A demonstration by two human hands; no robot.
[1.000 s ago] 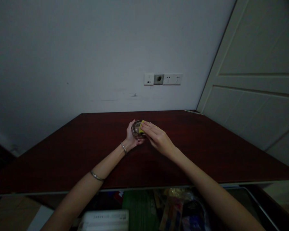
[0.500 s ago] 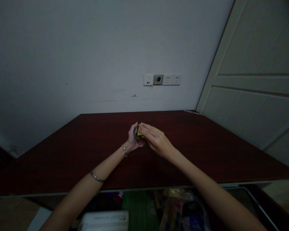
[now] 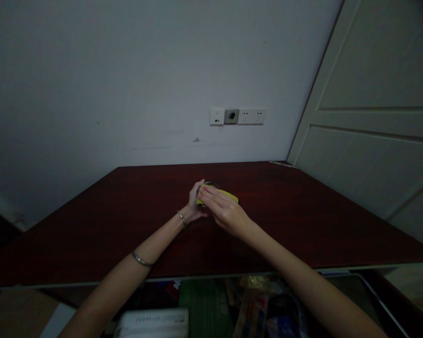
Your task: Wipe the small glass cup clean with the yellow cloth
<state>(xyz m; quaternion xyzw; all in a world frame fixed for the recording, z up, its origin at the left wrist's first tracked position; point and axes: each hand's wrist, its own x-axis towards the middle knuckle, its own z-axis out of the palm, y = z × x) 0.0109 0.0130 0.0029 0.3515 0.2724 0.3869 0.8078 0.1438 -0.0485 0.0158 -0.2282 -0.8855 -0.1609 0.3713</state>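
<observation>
Above the dark red table (image 3: 134, 220), my left hand (image 3: 194, 206) curls around the left side of a small round shiny object (image 3: 212, 183). Only part of that object's dark, glossy edge shows, so its kind is unclear. A yellow cloth or sponge (image 3: 230, 194) is held flat under the fingers of my right hand (image 3: 227, 212). Those fingers press it against the round object, covering most of it. Both hands meet near the middle of the table, my right one reaching across toward the left palm.
Behind the table stands a pale wall with a row of sockets (image 3: 246, 116). A white panelled door (image 3: 370, 117) is on the right. Below the table's front edge are a white box (image 3: 155, 323), a green item (image 3: 205, 310) and several packages (image 3: 252, 312).
My right hand and the yellow cloth or sponge have shifted slightly left and down across the round object. The left hand stays around it, nearly in place.
</observation>
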